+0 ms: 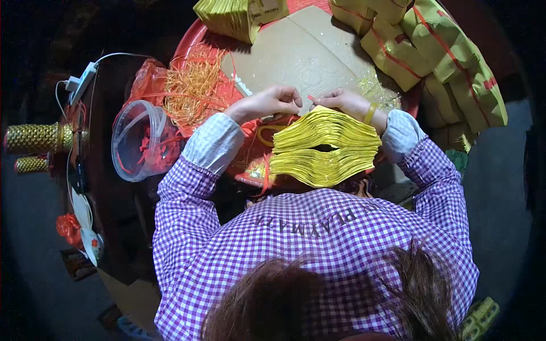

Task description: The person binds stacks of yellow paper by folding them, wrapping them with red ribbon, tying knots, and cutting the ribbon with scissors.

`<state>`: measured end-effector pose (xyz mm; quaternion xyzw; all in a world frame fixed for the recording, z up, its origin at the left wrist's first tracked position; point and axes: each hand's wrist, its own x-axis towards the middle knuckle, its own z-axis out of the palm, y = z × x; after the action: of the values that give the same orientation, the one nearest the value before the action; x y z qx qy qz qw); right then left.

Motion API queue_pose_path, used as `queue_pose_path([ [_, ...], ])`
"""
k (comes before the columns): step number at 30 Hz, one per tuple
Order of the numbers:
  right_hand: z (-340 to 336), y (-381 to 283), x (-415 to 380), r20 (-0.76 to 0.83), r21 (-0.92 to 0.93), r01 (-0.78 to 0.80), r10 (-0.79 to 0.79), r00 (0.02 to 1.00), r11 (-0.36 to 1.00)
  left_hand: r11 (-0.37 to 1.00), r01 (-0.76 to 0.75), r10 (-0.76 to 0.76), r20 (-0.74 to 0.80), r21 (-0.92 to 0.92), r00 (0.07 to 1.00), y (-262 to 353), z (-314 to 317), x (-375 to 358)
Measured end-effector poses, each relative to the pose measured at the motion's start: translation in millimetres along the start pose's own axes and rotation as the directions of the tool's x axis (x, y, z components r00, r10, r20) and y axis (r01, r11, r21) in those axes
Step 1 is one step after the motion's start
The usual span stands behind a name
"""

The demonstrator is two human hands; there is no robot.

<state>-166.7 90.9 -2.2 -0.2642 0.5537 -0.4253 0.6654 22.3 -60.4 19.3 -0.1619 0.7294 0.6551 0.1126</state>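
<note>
Pinching small red strip (310, 98) in R hand (344, 102) grip; curling L hand (272, 102), can't tell if anything's in grip. Could drop strip from so slight a hold, or splay yellow paper bundle (324, 167), ctr., near chest, w/ forearm bump.

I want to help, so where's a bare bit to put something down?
The middle of the cardboard looks barest: beyond both hands, between the fanned yellow stack and the tied yellow bundles. Glittery bits dot its right side. It's crowded left, with orange strands and the see-through tub, and right, where bundles pile up.
</note>
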Motion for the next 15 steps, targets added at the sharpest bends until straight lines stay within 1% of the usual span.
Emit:
queue_pose_path([
  [3, -8.2, 2.5, 1.5, -0.004, -0.090, 0.014, -0.015, 1.000, 0.996, 1.000, -0.007, 0.008, 0.054, -0.005, 0.999, -5.2, -6.0, 1.9],
  [4, -7.8, -0.2, 1.7, -0.004, -0.091, 0.013, -0.014, 1.000, 0.996, 1.000, -0.008, 0.008, 0.054, -0.006, 0.999, -6.3, -6.4, 2.7],
  [8, 2.5, -22.9, -0.7, -0.129, -0.290, 0.056, -0.097, 0.987, 0.955, 0.998, 0.036, -0.039, 0.063, 0.052, 0.997, -8.6, -6.7, 2.9],
  [9, 4.2, -22.4, 2.1, -0.131, -0.291, 0.057, -0.099, 0.986, 0.955, 0.998, 0.033, -0.037, 0.064, 0.054, 0.997, -7.6, -7.3, 3.7],
  [13, 9.0, -7.6, 20.2, -0.094, -0.528, 0.084, -0.156, 0.983, 0.845, 0.999, 0.020, -0.020, -0.018, 0.042, 1.000, -3.5, -5.7, 7.1],
  [15, 10.9, -6.8, 19.5, -0.092, -0.511, 0.086, -0.153, 0.984, 0.855, 1.000, 0.001, -0.001, -0.018, 0.002, 1.000, 3.4, -8.5, 11.1],
])
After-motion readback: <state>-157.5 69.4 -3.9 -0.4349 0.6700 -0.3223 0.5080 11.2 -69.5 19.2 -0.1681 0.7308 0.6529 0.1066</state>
